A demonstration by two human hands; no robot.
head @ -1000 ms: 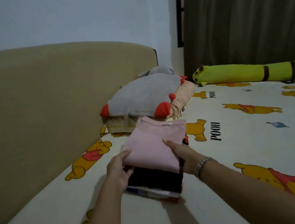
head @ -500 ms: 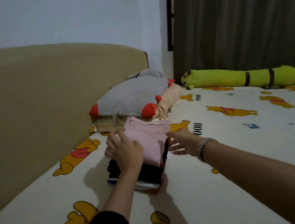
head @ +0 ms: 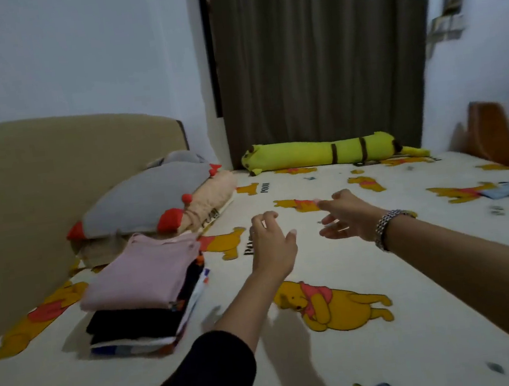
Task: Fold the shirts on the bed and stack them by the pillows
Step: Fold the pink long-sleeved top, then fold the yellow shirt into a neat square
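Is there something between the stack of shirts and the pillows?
Nothing visible. The stack of shirts lies directly in front of the pillows. Both hands, left and right, hold nothing.

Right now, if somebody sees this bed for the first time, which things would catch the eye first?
Probably the long yellow-green plush bolster, lying along the far edge of the bed before the dark curtain. Next, the stack of folded shirts at the left, pink one on top, just in front of the grey pillow. The left hand and right hand hover empty above the bear-print sheet.
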